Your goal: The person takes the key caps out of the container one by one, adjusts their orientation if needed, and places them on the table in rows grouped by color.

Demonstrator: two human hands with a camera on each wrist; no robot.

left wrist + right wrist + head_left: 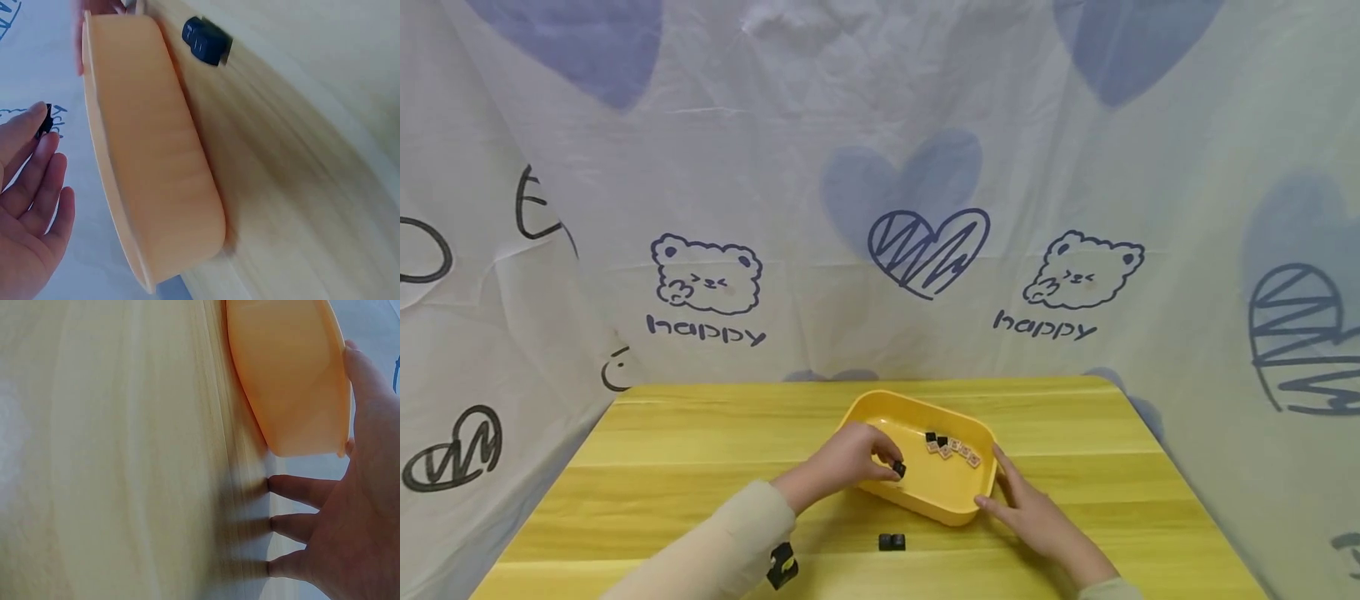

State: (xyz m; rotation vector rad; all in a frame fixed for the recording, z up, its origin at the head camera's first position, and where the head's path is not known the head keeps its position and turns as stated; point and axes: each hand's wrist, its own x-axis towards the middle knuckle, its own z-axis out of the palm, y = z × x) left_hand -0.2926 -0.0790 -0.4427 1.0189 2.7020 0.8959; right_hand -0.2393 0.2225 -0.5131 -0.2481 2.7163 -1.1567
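Observation:
My left hand (pixel 863 454) is over the near left part of a yellow plastic tray (pixel 917 500). It pinches a small black keycap (pixel 898 469) between thumb and fingertips; the left wrist view shows this keycap (pixel 45 122) beyond the tray's rim. At the tray's right end, my right hand (pixel 1030 508) touches the rim with thumb and forefinger. Its other fingers (pixel 297 526) reach out straight and spread beside the wall. Inside the tray lie black keycaps (pixel 942 441) and several pale keycaps (pixel 965 452). Two more black keycaps (pixel 892 542) sit side by side in front.
The yellow wood-grain table (pixel 700 467) carries the tray near its middle. White cloth (pixel 820 333) printed with hearts and bears hangs behind and along both sides. A black wrist strap piece (pixel 782 565) shows beside the left sleeve.

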